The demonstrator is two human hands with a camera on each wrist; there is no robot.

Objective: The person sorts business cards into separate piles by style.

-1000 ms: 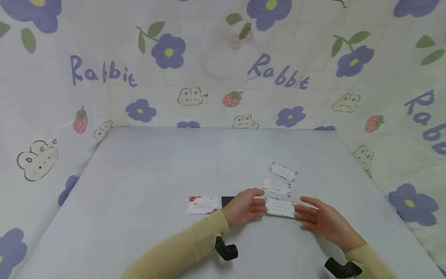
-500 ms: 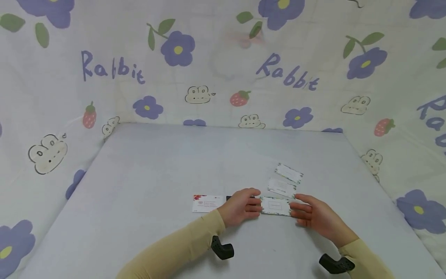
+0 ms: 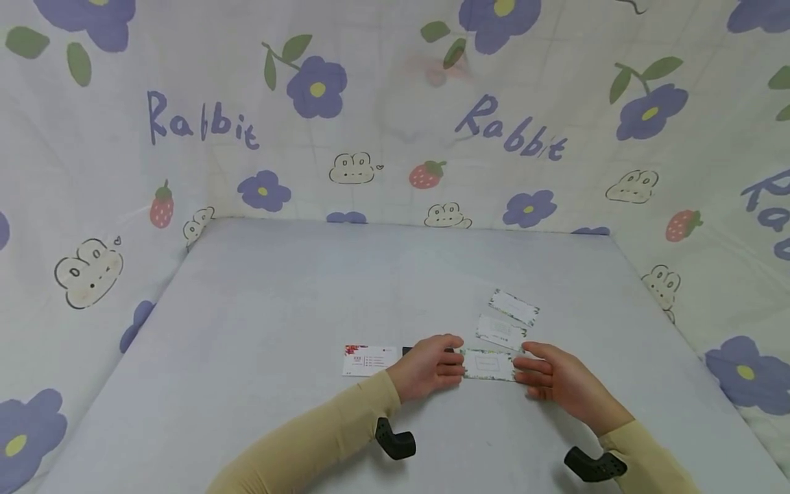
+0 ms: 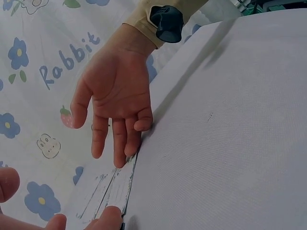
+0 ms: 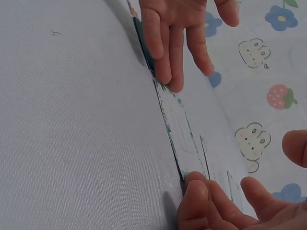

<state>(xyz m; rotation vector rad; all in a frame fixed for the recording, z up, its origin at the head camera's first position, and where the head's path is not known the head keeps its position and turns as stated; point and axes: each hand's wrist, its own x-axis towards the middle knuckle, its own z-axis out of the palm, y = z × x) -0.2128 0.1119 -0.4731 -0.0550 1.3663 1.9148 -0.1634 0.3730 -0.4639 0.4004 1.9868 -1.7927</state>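
A white card with a green leafy border (image 3: 487, 365) lies flat on the grey table (image 3: 296, 295) between my two hands. My left hand (image 3: 432, 363) touches its left end with its fingertips (image 5: 175, 79). My right hand (image 3: 552, 377) touches the right end, its fingertips (image 4: 125, 152) straight against the card's edge. Neither hand curls round the card (image 5: 180, 134). Two similar bordered cards (image 3: 501, 331) (image 3: 514, 307) lie in a row just beyond it. A dark card (image 3: 407, 350) shows partly from under my left hand.
A white card with red flowers (image 3: 369, 359) lies left of my left hand. Cloth printed with flowers, strawberries and "Rabbit" (image 3: 395, 123) walls the table at the back and both sides. Black wrist mounts (image 3: 395, 439) (image 3: 595, 465) sit near the front edge.
My right hand has moved left onto the card's right end. The nearest card has slid a little left and turned level. Since half a second ago almost nothing has moved.
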